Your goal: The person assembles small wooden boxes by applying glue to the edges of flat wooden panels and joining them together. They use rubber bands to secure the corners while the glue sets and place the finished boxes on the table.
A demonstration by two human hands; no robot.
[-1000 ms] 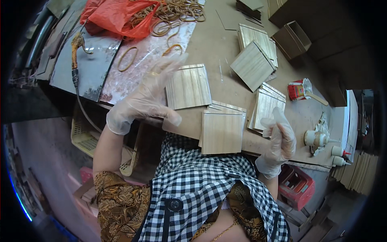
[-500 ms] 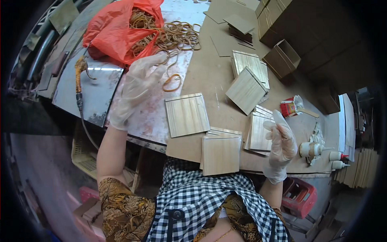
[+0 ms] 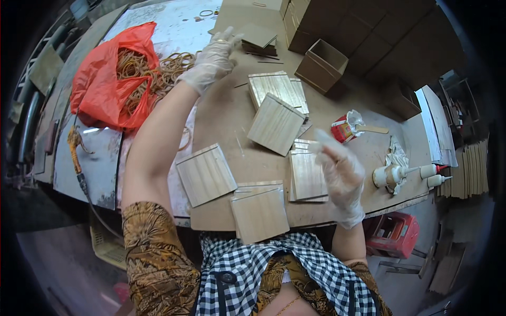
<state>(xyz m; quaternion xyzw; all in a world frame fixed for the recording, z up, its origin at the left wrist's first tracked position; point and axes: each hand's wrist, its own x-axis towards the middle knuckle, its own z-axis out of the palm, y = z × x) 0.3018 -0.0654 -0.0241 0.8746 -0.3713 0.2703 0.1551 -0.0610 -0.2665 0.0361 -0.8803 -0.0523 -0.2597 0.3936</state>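
Note:
My left hand [image 3: 213, 62], in a thin translucent glove, reaches far forward with its fingers out and nothing visible in them. It is beside a small stack of thin brown panels [image 3: 262, 38] at the back. My right hand [image 3: 343, 178], gloved too, hovers at the right next to some square wooden boards [image 3: 307, 171]. Its fingers are loosely bent and apart, slightly blurred, and hold nothing that I can see. Other grooved square boards lie nearer me: a single one [image 3: 206, 175] and an overlapping pile [image 3: 260, 215]. Behind them a board [image 3: 276, 124] leans askew on a stack [image 3: 270, 87].
A red plastic bag [image 3: 89, 89] spills brown rubber bands [image 3: 176, 66] at the left, near an air gun [image 3: 76, 152]. At the right are a red tub [image 3: 345, 126] with a flat stick, glue bottles [image 3: 387, 176] and an open brown box [image 3: 321, 66]. A red stool [image 3: 392, 234] stands below.
My left hand has moved forward and right, from beside the rubber bands to the brown panels. My right hand stays near the boards, its fingers shifting slightly. The whole view has turned.

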